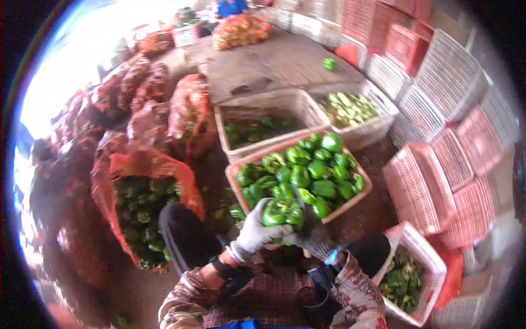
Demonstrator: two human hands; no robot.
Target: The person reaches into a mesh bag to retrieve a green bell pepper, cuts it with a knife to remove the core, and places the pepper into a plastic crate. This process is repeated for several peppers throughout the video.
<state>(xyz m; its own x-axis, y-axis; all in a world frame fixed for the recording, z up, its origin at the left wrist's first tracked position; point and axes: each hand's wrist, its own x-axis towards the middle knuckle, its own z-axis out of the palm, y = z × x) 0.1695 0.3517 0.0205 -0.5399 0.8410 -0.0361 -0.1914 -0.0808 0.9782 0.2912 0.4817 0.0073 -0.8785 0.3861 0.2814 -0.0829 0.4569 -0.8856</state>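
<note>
Several crates and sacks flank the gloved hands and pepper.

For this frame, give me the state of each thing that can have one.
Left hand: gloved, gripping
Green pepper: held
Right hand: gloved, grip blurred
Front crate: heaped with peppers
Crate behind it: low-filled
Crate of pale pieces: well filled
Open mesh sack: mouth open, green contents showing
Platform pepper: lying alone

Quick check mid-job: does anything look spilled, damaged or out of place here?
One glossy green bell pepper lies alone on the flat brown platform, apart from the peppers heaped in the pink plastic crate, so it looks stray. I can't make out any damage.
</note>
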